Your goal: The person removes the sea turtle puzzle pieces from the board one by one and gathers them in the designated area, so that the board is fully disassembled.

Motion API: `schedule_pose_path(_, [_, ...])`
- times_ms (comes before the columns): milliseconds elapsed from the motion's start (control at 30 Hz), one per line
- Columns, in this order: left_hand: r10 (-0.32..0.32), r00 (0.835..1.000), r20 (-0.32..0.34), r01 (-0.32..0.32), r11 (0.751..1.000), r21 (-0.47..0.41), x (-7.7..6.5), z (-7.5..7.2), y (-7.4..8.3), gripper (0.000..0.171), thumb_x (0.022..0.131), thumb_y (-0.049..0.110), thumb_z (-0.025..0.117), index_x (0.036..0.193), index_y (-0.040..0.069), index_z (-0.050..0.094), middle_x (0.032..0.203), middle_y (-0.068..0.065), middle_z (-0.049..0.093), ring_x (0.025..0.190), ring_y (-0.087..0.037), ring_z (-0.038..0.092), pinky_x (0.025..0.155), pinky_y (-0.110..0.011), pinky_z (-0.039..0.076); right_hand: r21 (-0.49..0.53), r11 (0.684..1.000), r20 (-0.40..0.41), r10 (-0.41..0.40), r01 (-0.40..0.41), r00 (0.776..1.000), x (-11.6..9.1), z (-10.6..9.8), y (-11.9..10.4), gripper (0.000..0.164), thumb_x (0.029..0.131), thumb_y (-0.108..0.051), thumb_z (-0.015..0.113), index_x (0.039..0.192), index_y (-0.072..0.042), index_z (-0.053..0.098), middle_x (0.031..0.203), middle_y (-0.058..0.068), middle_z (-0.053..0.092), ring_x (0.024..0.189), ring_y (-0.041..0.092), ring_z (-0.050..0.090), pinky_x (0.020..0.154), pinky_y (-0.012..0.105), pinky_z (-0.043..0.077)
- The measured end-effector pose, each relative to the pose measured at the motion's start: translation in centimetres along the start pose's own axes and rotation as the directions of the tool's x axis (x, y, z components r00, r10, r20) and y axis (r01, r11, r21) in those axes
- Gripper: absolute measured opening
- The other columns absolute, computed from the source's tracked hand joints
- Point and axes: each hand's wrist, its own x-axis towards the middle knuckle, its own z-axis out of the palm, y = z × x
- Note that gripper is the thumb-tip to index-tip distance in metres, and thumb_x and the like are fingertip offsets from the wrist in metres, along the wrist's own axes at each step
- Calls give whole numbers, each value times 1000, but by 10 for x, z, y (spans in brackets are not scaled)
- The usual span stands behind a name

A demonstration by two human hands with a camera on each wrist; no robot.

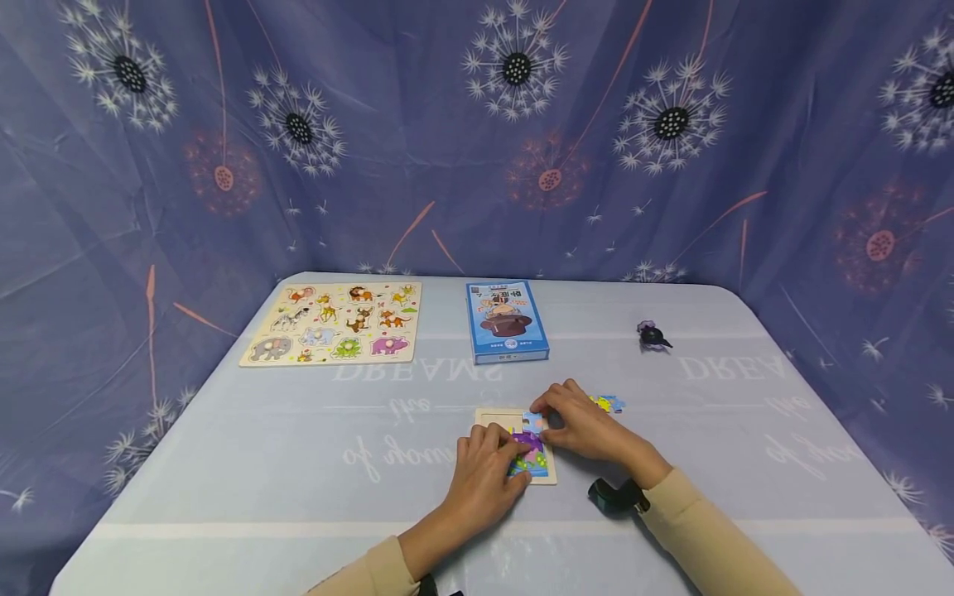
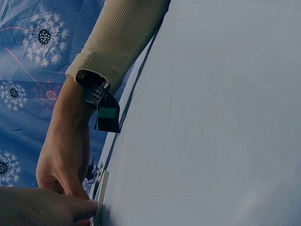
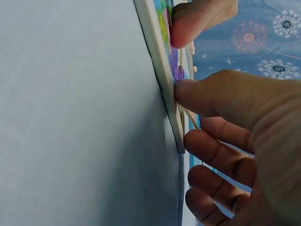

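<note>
A small wooden-framed jigsaw puzzle (image 1: 551, 473) lies on the table between my hands, with purple, green and blue pieces in its right half. My left hand (image 1: 483, 473) rests over its left side, index finger and thumb touching the fitted pieces. At the puzzle's upper right, my right hand (image 1: 585, 424) pinches a light blue puzzle piece (image 1: 532, 422) between thumb and index finger. The right wrist view shows the thin edge of this piece (image 3: 192, 119) tilted up from the frame (image 3: 164, 84), with the other fingers curled loosely beyond it.
Loose puzzle pieces (image 1: 611, 404) lie just beyond my right hand. Farther back are an animal peg board (image 1: 339, 324), a blue box (image 1: 509, 323) and a small dark object (image 1: 652, 335). A patterned curtain (image 1: 417, 149) hangs behind the table.
</note>
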Motion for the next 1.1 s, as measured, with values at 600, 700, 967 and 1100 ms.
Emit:
schedule_pose_path(600, [4, 1000, -3, -4, 1000, -21, -1, 1, 1, 29, 78, 29, 72, 105, 20, 71, 102, 3, 53, 95, -14, 41, 81, -36, 29, 15, 1000, -119, 4, -3, 993, -15, -17, 23, 29, 76, -15, 73, 105, -15, 68, 98, -5, 61, 91, 13, 43, 79, 32, 41])
schedule_pose_path(700, [3, 1000, -6, -4, 1000, -28, -1, 1, 1, 29, 78, 28, 71, 106, 20, 71, 101, 2, 53, 94, -14, 41, 80, -35, 29, 5, 1000, -147, -5, 5, 989, -26, -28, 43, 29, 77, -11, 71, 106, -13, 67, 99, -3, 60, 90, 13, 42, 76, 32, 40])
schedule_pose_path(967, [5, 1000, -17, -6, 1000, -24, -1, 1, 0, 30, 77, 27, 72, 106, 20, 71, 101, 2, 53, 94, -14, 41, 80, -35, 29, -19, 999, -206, 25, -30, 978, -55, -49, 100, 30, 76, -5, 71, 105, -10, 67, 99, 2, 62, 91, 16, 44, 78, 33, 39])
schedule_pose_path(1100, [3, 1000, -19, -4, 1000, -28, -1, 1, 0, 30, 77, 27, 72, 106, 20, 71, 101, 2, 53, 94, -14, 41, 80, -35, 29, 8, 997, -196, 76, -76, 978, -62, -53, 117, 29, 78, -7, 71, 106, -11, 67, 102, 4, 65, 92, 17, 45, 78, 30, 37])
